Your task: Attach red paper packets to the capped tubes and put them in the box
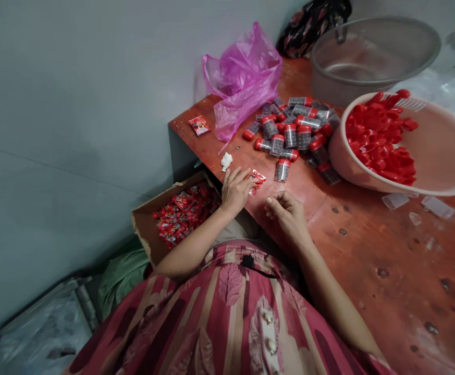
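Note:
My left hand [235, 194] lies over the table's near edge with its fingers stretched out. Its fingertips touch a small red printed packet [258, 182] that is flat on the wood. To the right of that packet, my right hand [287, 212] hovers near the edge, thumb and forefinger pressed together; anything between them is too small to make out. A crumpled white scrap [226, 161] lies just beyond my left fingers. Past my hands is a pile of clear plastic tubes [290, 135] with red caps and dark contents. One capped tube [282, 170] stands closest to my right hand.
Below the table's left edge, a cardboard box [143, 221] holds many red packets. A pink basin [352, 156] with red plastic parts stands right, before a grey basin [376, 78]. A purple plastic bag [246, 73] and another packet [199, 125] lie at the far left corner.

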The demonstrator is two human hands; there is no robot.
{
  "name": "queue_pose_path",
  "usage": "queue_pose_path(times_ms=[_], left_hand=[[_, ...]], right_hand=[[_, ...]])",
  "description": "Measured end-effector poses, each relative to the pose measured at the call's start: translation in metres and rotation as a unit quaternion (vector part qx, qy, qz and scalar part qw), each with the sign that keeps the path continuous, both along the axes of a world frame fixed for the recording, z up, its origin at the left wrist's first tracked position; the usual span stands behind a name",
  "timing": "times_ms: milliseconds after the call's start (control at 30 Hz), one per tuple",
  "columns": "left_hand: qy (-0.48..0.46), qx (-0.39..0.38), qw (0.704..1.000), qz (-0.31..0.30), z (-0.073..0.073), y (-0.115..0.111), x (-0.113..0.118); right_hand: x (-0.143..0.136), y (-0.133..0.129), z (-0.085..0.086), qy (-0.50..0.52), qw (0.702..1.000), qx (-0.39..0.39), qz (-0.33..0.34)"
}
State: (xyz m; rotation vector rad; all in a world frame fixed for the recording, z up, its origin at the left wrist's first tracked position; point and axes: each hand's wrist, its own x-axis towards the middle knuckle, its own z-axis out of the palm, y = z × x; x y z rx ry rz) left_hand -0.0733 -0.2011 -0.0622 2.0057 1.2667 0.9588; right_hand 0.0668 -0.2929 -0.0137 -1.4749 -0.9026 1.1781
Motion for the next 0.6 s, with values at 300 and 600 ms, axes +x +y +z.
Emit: queue_pose_path(times_ms=[300, 600], left_hand=[[-0.194, -0.093, 0.976, -0.045, 0.039, -0.03, 0.004], [-0.283, -0.454, 0.838, -0.104, 0.037, -0.03, -0.004]], right_hand=[[-0.002, 0.031, 0.0, 0.105, 0.989, 0.062, -0.081], [0.022, 0.028, 0.012, -0.043, 0.998, -0.016, 0.036]])
